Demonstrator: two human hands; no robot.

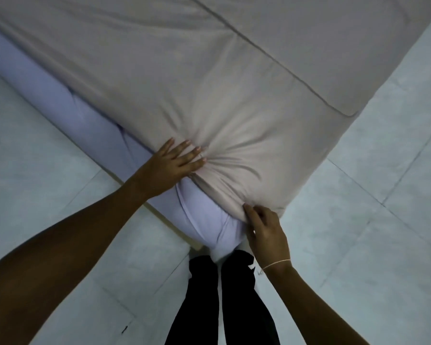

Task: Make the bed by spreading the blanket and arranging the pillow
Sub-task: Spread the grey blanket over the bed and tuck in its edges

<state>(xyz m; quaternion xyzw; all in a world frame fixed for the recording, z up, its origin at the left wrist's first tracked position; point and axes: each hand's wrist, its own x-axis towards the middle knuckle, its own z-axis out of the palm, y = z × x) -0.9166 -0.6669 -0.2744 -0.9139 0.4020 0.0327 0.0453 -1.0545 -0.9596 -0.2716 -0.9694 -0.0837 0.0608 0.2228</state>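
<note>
A beige blanket [234, 83] lies spread over the bed, its near corner bunched into creases. My left hand [171, 164] presses flat on that corner with straight fingers. My right hand [264, 230] pinches the blanket's lower edge at the bed's corner, fingers curled round the fabric. Below the blanket shows the mattress in a pale lilac sheet [85, 113], which runs along the left side and wraps the near corner. No pillow is in view.
Pale grey floor tiles [371, 232] lie on both sides of the bed corner. My legs in black trousers [222, 300] stand right at the corner. A thin tan bed base edge [164, 220] shows under the mattress.
</note>
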